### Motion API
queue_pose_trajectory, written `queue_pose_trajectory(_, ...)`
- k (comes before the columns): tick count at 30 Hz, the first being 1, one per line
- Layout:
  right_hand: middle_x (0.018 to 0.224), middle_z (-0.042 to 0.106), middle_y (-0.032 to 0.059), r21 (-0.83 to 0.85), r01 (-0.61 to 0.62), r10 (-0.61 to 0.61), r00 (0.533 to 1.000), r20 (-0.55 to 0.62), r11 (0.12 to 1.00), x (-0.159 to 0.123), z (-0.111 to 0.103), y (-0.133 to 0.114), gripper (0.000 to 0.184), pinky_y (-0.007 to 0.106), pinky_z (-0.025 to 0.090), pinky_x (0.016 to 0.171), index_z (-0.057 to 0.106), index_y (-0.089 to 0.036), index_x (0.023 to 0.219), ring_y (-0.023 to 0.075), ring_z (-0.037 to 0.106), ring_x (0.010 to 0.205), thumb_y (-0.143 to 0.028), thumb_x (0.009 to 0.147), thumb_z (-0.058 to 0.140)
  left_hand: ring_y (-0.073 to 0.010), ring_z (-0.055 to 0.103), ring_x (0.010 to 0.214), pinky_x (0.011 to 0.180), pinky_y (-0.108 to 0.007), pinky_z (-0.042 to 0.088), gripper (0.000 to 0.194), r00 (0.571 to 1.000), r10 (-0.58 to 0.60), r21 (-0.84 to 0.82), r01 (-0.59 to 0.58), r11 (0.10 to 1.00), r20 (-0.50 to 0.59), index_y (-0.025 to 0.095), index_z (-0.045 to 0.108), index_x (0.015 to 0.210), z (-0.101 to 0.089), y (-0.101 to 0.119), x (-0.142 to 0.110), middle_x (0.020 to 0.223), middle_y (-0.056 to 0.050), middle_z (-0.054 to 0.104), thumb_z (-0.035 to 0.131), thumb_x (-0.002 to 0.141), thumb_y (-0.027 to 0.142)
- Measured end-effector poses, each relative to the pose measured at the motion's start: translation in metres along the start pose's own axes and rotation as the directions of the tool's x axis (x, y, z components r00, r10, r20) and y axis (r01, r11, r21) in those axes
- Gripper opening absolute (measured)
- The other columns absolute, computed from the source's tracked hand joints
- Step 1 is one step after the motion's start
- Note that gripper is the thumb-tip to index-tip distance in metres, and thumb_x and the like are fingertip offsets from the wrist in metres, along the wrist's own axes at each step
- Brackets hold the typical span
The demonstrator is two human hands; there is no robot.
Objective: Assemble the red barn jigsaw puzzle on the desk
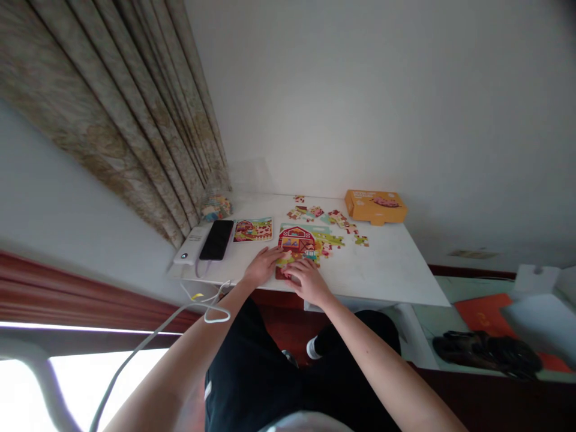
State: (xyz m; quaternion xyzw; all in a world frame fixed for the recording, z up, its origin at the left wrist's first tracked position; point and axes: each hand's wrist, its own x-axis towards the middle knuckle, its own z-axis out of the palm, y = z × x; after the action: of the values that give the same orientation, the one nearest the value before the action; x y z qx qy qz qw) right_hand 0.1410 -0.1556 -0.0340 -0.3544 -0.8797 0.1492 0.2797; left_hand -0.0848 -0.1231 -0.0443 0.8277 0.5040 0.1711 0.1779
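Note:
A partly joined jigsaw puzzle (pixel 297 238) with a red barn picture lies on the white table in front of me. My left hand (pixel 261 267) rests at its lower left edge, fingers stretched out flat and touching it. Along the bottom edge, my right hand (pixel 309 281) has its fingers bent and pinched on a dark red puzzle piece (pixel 280 274), partly covered by the fingers. Left of the puzzle is a reference picture card (pixel 253 229) with the barn and a cow. Several loose puzzle pieces (pixel 337 218) are scattered beyond and right of the puzzle.
A black phone (pixel 216 240) lies on a white box (pixel 189 246) at the table's left, with a white cable (pixel 180 309) hanging near my left arm. A clear bag of pieces (pixel 216 207) stands by the curtain. An orange box (pixel 376 207) sits at the back right.

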Motion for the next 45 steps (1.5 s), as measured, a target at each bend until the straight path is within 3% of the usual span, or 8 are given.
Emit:
queue_pose_trajectory(10, 0.121, 0.073, 0.0063, -0.026, -0.039, 0.039, 0.999, 0.007, 0.999, 0.001, -0.005, -0.007, 0.02, 0.047, 0.044, 0.102, 0.071, -0.025, 0.116, 0.0263, 0.061, 0.113, -0.024, 0.098, 0.063, -0.0224, 0.056, 0.138, 0.123, -0.053, 0.032, 0.052, 0.999, 0.001, -0.009, -0.002, 1.0, -0.046, 0.024, 0.073, 0.127, -0.003, 0.006, 0.001, 0.141, -0.006, 0.067, 0.043, 0.089, 0.004)
queue_pose_trajectory(15, 0.123, 0.073, 0.0086, -0.104, 0.004, -0.002, 1.0, 0.02, 0.995, -0.001, -0.003, -0.009, 0.024, 0.05, 0.043, 0.102, 0.071, -0.025, 0.121, 0.0281, 0.06, 0.115, -0.023, 0.101, 0.057, -0.0239, 0.057, 0.136, 0.122, -0.054, 0.034, 0.044, 0.997, 0.026, 0.016, -0.025, 1.0, -0.072, 0.024, 0.073, 0.126, -0.002, 0.01, 0.0, 0.141, -0.008, 0.067, 0.049, 0.091, 0.011)
queue_pose_trajectory(21, 0.125, 0.072, 0.0089, -0.195, 0.034, -0.023, 0.998, 0.056, 0.98, -0.002, -0.001, -0.008, 0.027, 0.05, 0.041, 0.103, 0.071, -0.026, 0.124, 0.0285, 0.058, 0.117, -0.025, 0.103, 0.054, -0.0245, 0.057, 0.136, 0.12, -0.052, 0.037, 0.037, 0.995, 0.027, 0.031, -0.024, 0.999, -0.093, 0.023, 0.073, 0.124, -0.003, 0.015, -0.001, 0.141, -0.009, 0.067, 0.05, 0.096, 0.017)
queue_pose_trajectory(35, 0.123, 0.072, 0.009, -0.233, 0.033, -0.018, 0.998, 0.066, 0.972, 0.0, 0.001, -0.008, 0.027, 0.048, 0.04, 0.101, 0.07, -0.025, 0.124, 0.0277, 0.057, 0.116, -0.027, 0.104, 0.052, -0.025, 0.065, 0.126, 0.113, -0.048, 0.047, 0.033, 0.977, 0.098, 0.069, -0.087, 0.994, -0.189, 0.02, 0.075, 0.119, 0.0, 0.013, -0.002, 0.131, -0.011, 0.072, 0.051, 0.096, 0.019)
queue_pose_trajectory(45, 0.124, 0.073, 0.0079, -0.236, 0.02, -0.007, 0.998, 0.056, 0.971, -0.001, -0.001, -0.011, 0.026, 0.049, 0.041, 0.101, 0.072, -0.027, 0.121, 0.028, 0.058, 0.114, -0.029, 0.104, 0.053, -0.0253, 0.067, 0.122, 0.111, -0.047, 0.049, 0.029, 0.975, 0.097, 0.094, -0.08, 0.992, -0.198, 0.022, 0.077, 0.113, 0.001, 0.012, 0.002, 0.128, -0.009, 0.074, 0.054, 0.095, 0.021)
